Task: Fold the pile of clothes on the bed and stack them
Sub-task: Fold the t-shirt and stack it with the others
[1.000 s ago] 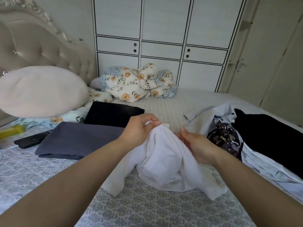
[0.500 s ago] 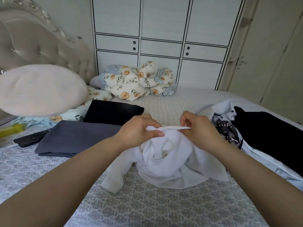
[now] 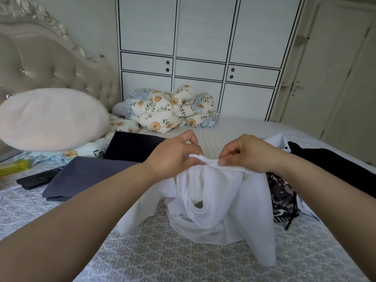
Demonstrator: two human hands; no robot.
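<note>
Pinching one edge of the white garment [image 3: 211, 204], probably its neckline, the left hand [image 3: 175, 157] and right hand [image 3: 248, 153] should spread apart, lifting it off the bed [image 3: 162, 259] to straighten.

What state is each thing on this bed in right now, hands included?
White cloth garment: unfolded, lifted by its top edge, lower part on the bed.
Left hand: pinches the garment's edge.
Right hand: pinches the same edge.
Grey folded garment: folded flat.
Black folded garment: folded flat.
Pile of unfolded clothes: crumpled, unfolded.
Floral quilt: bunched up.
</note>
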